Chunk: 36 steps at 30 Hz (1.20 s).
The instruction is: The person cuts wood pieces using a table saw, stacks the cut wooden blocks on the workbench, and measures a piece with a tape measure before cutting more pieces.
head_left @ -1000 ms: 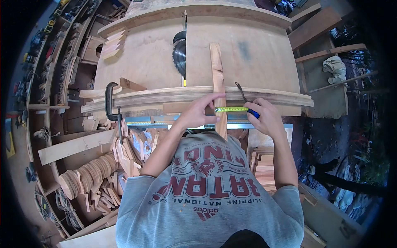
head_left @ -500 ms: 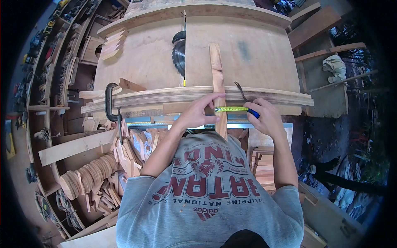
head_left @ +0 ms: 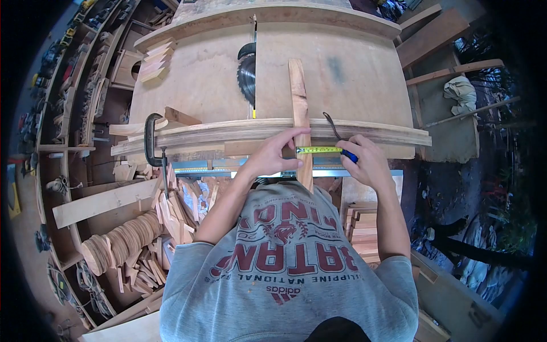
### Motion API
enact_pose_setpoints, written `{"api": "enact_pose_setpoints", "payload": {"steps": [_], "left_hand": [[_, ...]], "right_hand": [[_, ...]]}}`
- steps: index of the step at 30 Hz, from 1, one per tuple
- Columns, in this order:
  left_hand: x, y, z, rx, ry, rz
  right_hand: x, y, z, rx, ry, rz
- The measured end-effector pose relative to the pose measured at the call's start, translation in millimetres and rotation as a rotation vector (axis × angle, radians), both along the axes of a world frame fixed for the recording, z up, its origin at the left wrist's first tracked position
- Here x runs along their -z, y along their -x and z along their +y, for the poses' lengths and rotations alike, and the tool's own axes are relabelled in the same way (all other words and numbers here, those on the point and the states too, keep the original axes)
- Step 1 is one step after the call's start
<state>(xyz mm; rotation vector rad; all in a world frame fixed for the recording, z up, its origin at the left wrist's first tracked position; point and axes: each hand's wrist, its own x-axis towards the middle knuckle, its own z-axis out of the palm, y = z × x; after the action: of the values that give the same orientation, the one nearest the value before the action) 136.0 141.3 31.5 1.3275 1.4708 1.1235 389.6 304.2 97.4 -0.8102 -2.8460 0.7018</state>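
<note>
Upside-down print covers the grey shirt (head_left: 290,268): "adidas" next to a striped logo (head_left: 283,298), "PHILIPPINE NATIONAL", and large maroon letters reading "BATAN" and "INO", both cut by folds. Figures on the yellow tape blade (head_left: 319,150) are too small to read.

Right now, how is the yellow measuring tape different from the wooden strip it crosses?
The yellow tape is bright with tiny marks, while the wooden strip is brown with a darker streak. The yellow tape's pulled-out part is shorter and narrower; the wooden strip is longer and wider. The yellow tape runs side to side, but the wooden strip runs front to back. Both look long and fairly straight.
</note>
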Motion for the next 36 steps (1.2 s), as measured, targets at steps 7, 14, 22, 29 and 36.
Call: {"api": "enact_pose_setpoints", "payload": {"steps": [7, 14, 22, 29, 36], "left_hand": [[1.7, -0.1, -0.7, -0.003, 0.004, 0.007], [-5.5, -0.5, -0.9, -0.007, 0.024, 0.008], [-7.1, 1.0, -1.0, 0.003, 0.025, 0.021], [-3.6, 1.1, -0.3, 0.002, 0.020, 0.002], [-2.1, 1.7, 0.5, 0.005, 0.019, 0.000]], "right_hand": [[0.0, 0.2, 0.3, 0.001, -0.029, 0.000], [-0.4, 0.7, 2.2, -0.019, -0.032, -0.012], [-2.6, 2.4, 3.0, -0.023, -0.025, -0.036], [-5.4, 3.8, 2.1, -0.014, -0.019, -0.040], [-4.6, 4.1, 2.3, -0.015, -0.016, -0.024]]}}
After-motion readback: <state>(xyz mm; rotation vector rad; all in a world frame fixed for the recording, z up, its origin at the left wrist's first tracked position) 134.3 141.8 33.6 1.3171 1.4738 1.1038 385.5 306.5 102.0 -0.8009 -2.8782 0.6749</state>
